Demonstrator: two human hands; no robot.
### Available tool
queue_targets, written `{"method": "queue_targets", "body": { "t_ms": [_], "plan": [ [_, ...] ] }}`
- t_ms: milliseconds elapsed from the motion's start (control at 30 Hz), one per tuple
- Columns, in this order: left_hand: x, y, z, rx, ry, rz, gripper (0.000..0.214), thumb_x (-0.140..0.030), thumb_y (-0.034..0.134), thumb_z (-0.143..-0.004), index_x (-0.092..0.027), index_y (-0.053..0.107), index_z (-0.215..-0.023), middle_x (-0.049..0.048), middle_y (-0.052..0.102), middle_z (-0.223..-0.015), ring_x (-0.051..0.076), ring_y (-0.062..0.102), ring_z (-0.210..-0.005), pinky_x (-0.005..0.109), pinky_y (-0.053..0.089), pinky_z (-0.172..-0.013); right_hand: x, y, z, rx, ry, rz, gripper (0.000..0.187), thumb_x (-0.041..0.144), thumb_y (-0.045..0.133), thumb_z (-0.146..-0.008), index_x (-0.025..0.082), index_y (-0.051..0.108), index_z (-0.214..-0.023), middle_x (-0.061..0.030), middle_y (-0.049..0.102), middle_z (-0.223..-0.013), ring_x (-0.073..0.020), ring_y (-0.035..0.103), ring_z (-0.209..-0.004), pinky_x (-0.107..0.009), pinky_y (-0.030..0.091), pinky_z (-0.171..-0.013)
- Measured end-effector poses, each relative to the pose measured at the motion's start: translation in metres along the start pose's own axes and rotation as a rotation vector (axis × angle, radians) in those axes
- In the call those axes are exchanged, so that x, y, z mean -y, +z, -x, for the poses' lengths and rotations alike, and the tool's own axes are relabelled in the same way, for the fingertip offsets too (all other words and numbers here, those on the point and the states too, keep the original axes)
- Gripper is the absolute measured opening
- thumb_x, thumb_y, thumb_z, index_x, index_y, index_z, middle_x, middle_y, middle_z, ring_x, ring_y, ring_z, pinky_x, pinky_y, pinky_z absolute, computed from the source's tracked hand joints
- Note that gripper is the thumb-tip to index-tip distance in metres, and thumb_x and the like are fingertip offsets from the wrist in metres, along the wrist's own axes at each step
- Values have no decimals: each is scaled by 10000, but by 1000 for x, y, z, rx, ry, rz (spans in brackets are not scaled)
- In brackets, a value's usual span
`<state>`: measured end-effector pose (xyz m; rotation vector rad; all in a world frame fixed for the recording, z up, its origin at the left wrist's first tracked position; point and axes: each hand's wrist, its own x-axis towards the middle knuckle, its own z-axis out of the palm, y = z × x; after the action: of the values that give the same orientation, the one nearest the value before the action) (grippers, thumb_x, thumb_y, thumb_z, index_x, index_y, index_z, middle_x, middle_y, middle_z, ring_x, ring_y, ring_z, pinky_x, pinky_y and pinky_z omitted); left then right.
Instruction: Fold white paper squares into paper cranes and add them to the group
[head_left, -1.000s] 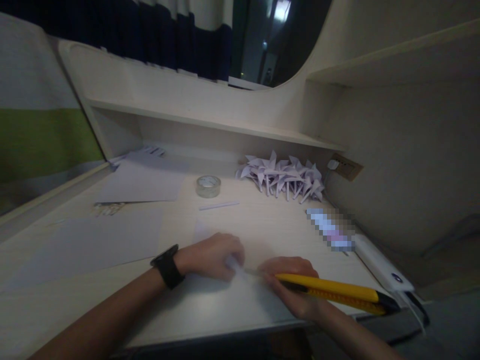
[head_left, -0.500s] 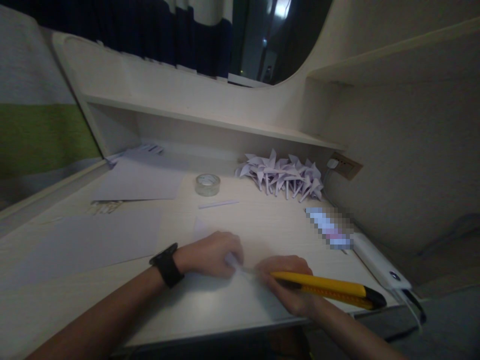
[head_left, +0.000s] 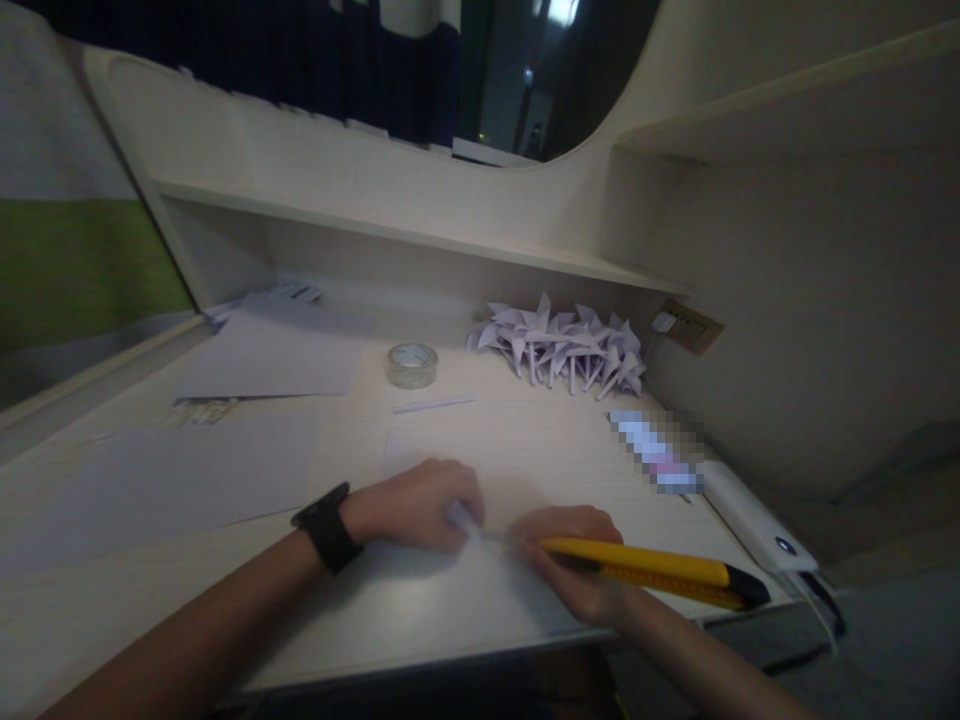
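Observation:
My left hand [head_left: 424,505], with a black watch on its wrist, is closed on a small piece of white paper [head_left: 463,519] just above the desk. In my right hand [head_left: 570,555] is a yellow utility knife [head_left: 652,565] with a black end, its body lying back over the wrist. The knife's front end points at the paper; blur hides whether the blade touches it. A thin paper stick [head_left: 433,404] lies beyond the left hand. Close behind that hand a small sheet of paper [head_left: 396,452] rests flat on the desk.
A roll of clear tape [head_left: 412,366] stands mid-desk. Folded paper pinwheels [head_left: 562,345] are piled at the back right. White sheets [head_left: 277,350] lie at the left, with small sticks [head_left: 206,410] beside them. A blurred-out phone [head_left: 652,450] and a white power strip [head_left: 757,515] line the right edge.
The view has shifted very slightly. Both hands keep nearly the same pose, with the paper in the left and the utility knife in the right.

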<state>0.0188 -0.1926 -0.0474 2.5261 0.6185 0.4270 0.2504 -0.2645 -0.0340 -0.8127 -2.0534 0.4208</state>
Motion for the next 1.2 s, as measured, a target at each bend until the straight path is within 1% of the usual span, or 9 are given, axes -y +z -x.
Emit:
{"method": "queue_targets", "body": {
  "t_ms": [267, 400, 567, 767, 900, 1000, 1100, 1200],
  "plan": [
    [-1, -1, -1, 4, -7, 6, 222, -141, 654, -700, -205, 665, -912, -1, 638, -892, 160, 579, -846, 295, 412, -817, 0, 1, 2, 14, 15, -19, 286, 341, 520, -903, 176, 699, -753, -66, 725, -724, -181, 693, -626, -259, 614, -609],
    [-1, -2, -1, 11, -7, 0, 228, -132, 652, -696, -207, 668, -912, -1, 641, -892, 161, 578, -846, 298, 409, -821, -1, 1, 3, 16, 19, 3, 270, 335, 529, -897, 178, 698, -757, -59, 723, -718, -173, 690, -628, -247, 615, -612],
    [-1, -2, 0, 3, -8, 7, 221, -138, 653, -703, -205, 669, -913, 1, 641, -894, 162, 579, -845, 297, 409, -819, 1, 1, 1, -12, 2, -8, 262, 322, 539, -887, 183, 697, -731, -50, 723, -697, -159, 679, -595, -228, 613, -591],
    [-4, -4, -2, 10, -15, -1, 214, -139, 665, -700, -201, 678, -904, 8, 650, -889, 165, 585, -836, 288, 414, -799, 2, -1, 0, 48, 34, 44, 266, 306, 529, -886, 180, 706, -733, -54, 729, -701, -175, 691, -611, -245, 614, -601],
    [-5, -4, -3, 22, -37, -26, 119, -182, 648, -777, -198, 685, -889, 13, 662, -862, 165, 592, -826, 283, 413, -781, -1, 0, 1, 38, -3, 32, 286, 314, 512, -903, 157, 697, -752, -70, 730, -718, -162, 692, -640, -223, 604, -628],
    [-3, -2, -5, 26, -54, -34, 70, -193, 628, -822, -192, 684, -864, 12, 670, -831, 156, 596, -802, 267, 409, -748, -3, -1, 1, 53, -3, 43, 310, 338, 482, -921, 164, 687, -767, -63, 727, -725, -151, 685, -633, -220, 594, -622],
    [1, 2, -9, 17, -50, -62, 94, -147, 599, -830, -188, 684, -832, 10, 673, -798, 151, 596, -780, 261, 401, -731, -6, -3, 2, 104, 0, 57, 285, 328, 494, -913, 169, 684, -773, -45, 720, -722, -139, 676, -630, -212, 584, -617],
    [3, 4, -13, 20, -15, -87, 130, -120, 578, -828, -187, 688, -806, 11, 675, -778, 151, 594, -771, 262, 394, -726, -8, -3, 3, 114, -8, 48, 265, 301, 492, -914, 162, 681, -790, -44, 718, -726, -127, 671, -629, -197, 576, -615]
  ]
}}
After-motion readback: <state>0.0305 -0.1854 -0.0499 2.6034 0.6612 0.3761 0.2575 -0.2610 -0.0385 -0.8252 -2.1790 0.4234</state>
